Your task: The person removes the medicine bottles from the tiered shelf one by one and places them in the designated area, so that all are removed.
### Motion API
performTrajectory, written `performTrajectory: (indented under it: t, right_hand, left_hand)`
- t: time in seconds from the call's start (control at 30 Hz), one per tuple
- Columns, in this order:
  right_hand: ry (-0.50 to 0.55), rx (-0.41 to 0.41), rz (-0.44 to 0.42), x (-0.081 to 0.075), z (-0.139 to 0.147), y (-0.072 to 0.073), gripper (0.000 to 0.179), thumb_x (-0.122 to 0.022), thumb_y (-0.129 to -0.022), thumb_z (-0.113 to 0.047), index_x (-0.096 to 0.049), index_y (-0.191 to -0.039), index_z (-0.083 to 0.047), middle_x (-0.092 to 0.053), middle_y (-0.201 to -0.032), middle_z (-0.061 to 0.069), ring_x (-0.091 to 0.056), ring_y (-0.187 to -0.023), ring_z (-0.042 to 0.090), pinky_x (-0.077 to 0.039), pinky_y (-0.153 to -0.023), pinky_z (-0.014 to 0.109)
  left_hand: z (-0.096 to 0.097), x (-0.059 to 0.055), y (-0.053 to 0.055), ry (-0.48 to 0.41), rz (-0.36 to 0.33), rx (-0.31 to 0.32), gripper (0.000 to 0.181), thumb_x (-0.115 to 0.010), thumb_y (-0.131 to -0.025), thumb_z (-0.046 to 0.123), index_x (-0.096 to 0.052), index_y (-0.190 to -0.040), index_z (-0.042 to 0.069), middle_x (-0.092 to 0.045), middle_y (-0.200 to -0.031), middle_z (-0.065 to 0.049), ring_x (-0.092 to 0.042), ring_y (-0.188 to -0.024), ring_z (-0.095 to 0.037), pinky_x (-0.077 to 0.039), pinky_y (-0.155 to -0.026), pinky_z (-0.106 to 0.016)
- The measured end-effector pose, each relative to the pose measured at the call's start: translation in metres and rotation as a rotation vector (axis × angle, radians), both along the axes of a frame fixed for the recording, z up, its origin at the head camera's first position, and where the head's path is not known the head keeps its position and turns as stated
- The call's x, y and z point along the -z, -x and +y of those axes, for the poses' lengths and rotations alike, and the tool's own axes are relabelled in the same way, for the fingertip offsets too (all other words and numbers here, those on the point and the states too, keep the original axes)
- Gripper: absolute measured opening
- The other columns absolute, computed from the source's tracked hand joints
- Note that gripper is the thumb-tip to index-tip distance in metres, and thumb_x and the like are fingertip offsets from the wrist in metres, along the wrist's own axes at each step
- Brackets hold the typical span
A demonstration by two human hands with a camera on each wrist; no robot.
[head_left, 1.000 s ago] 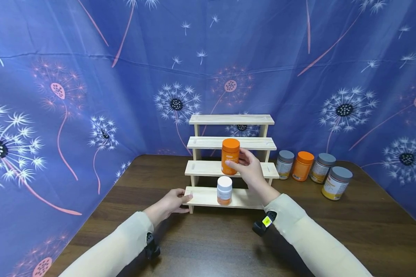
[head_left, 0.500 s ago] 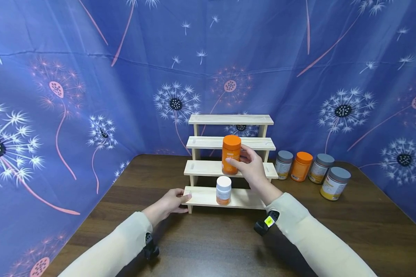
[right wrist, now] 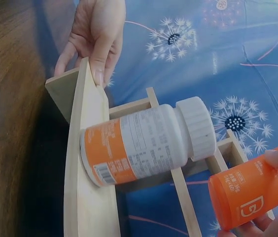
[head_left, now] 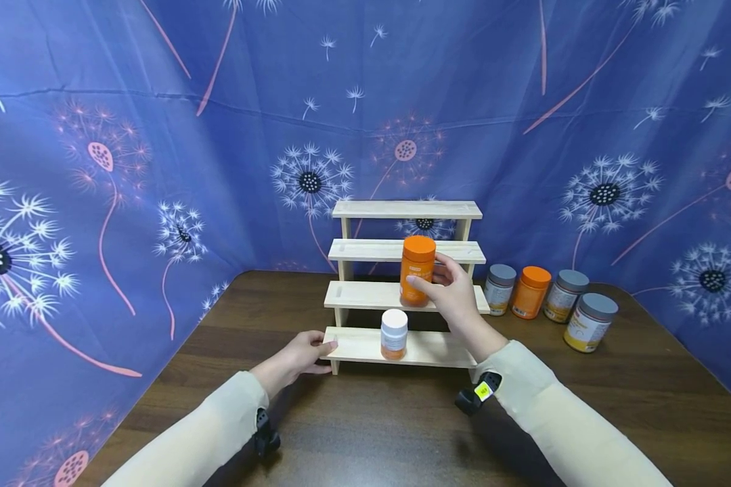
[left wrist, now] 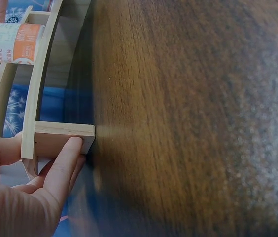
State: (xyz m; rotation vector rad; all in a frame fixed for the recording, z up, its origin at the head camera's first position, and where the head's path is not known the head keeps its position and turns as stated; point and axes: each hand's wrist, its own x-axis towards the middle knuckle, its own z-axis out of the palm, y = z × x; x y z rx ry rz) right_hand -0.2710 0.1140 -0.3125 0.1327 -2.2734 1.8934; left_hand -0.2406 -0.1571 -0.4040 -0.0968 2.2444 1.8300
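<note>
My right hand point(head_left: 457, 297) grips an orange pill bottle point(head_left: 417, 270) with an orange lid, thumb in front and fingers behind. The bottle is upright at the second step from the bottom of a light wooden four-step display rack point(head_left: 356, 294), right of its middle. In the right wrist view, the orange bottle's base point(right wrist: 220, 200) overlaps the rack. My left hand point(head_left: 297, 355) holds the left end of the lowest step, thumb on top and fingers against the leg point(left wrist: 62, 136). A white pill bottle point(head_left: 394, 335) with an orange band and white lid stands on that lowest step.
Right of the rack, on the dark wooden table point(head_left: 390, 426), stand a grey-lidded jar point(head_left: 499, 289), an orange jar point(head_left: 530, 293) and two more grey-lidded jars point(head_left: 564, 295). A blue dandelion-print cloth point(head_left: 237, 169) hangs behind and along both sides.
My right hand has carried the orange bottle a little to the right along the second step. The left hand stays on the rack's end, and the white bottle has not moved.
</note>
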Motion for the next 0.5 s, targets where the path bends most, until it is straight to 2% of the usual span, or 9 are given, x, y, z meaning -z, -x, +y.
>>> performTrajectory:
  t: [0.5]
  right_hand:
    - [0.034,0.056,-0.015,-0.002,0.017,-0.003,0.079,-0.078,-0.083,-0.027,-0.036,-0.148,-0.014,-0.052,-0.138,0.014,-0.05,-0.124,0.028,-0.043,-0.113,0.039]
  left_hand:
    - [0.0,0.002,0.001,0.003,-0.004,-0.001,0.027,-0.054,-0.099,0.007,-0.052,-0.118,-0.011,-0.056,-0.098,-0.016,-0.057,-0.09,-0.021,-0.063,-0.079,-0.038]
